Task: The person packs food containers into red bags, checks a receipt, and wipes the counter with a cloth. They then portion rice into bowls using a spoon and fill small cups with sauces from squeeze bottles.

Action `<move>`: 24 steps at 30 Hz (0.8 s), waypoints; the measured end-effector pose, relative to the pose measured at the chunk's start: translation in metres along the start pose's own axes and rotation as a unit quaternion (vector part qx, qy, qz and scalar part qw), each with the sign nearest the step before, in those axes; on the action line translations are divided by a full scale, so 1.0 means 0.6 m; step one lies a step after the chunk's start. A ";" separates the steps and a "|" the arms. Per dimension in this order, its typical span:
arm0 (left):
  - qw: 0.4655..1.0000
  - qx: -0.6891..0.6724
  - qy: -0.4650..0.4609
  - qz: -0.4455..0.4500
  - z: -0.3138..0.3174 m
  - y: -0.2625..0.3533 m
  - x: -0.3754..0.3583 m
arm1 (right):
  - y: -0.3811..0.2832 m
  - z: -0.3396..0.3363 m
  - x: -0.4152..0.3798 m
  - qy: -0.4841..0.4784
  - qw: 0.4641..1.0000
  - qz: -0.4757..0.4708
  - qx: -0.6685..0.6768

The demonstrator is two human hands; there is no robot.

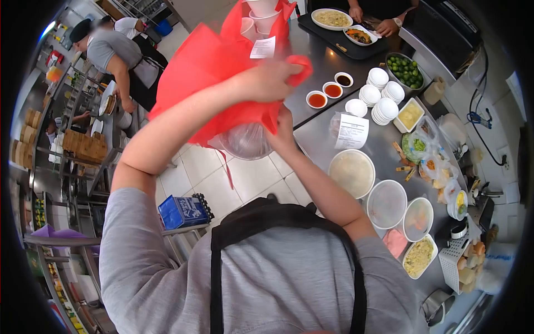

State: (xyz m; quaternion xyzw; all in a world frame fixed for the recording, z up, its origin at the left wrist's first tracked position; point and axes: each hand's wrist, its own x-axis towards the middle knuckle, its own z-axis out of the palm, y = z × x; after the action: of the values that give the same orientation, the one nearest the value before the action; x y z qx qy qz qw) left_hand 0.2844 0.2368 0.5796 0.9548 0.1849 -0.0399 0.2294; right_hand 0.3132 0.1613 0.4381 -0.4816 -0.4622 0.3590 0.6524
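Note:
A red plastic bag (194,83) hangs in front of me, bunched and partly blurred. My left hand (275,79) reaches across its top, fingers closed on a twisted part of the bag. Lower down, my right hand (282,131) grips the bag's right edge. Below the red plastic shows a rounded bundle (246,142) in clear wrapping; its contents cannot be made out. Just behind stand white cups (265,23) among more red plastic, with a printed slip (263,48) in front of them.
On the steel counter (311,131) to the right are sauce cups (317,100), stacked white lids (384,111), a receipt (351,131), round lidded containers (352,173) and a bowl of green produce (405,71). A co-worker's hands (387,27) are near plates on a black tray (339,36). Other people work at left.

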 end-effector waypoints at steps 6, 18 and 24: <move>0.986 0.012 -0.166 -0.028 -0.001 0.013 0.082 | 0.051 0.013 0.051 0.016 0.995 -0.053 -0.085; 0.854 -0.272 -0.281 0.342 -0.058 0.157 0.180 | -0.108 -0.149 -0.011 0.285 0.956 0.057 -0.049; 0.616 -0.482 -0.404 0.475 -0.177 0.220 0.117 | -0.358 -0.208 -0.089 0.349 0.904 0.001 -0.249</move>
State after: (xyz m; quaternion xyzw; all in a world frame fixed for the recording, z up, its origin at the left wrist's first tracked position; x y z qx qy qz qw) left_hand 0.3977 0.1996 0.7190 0.5487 -0.4129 -0.2128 0.6951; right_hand 0.4197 0.0156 0.6169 -0.7229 -0.2790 0.0423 0.6307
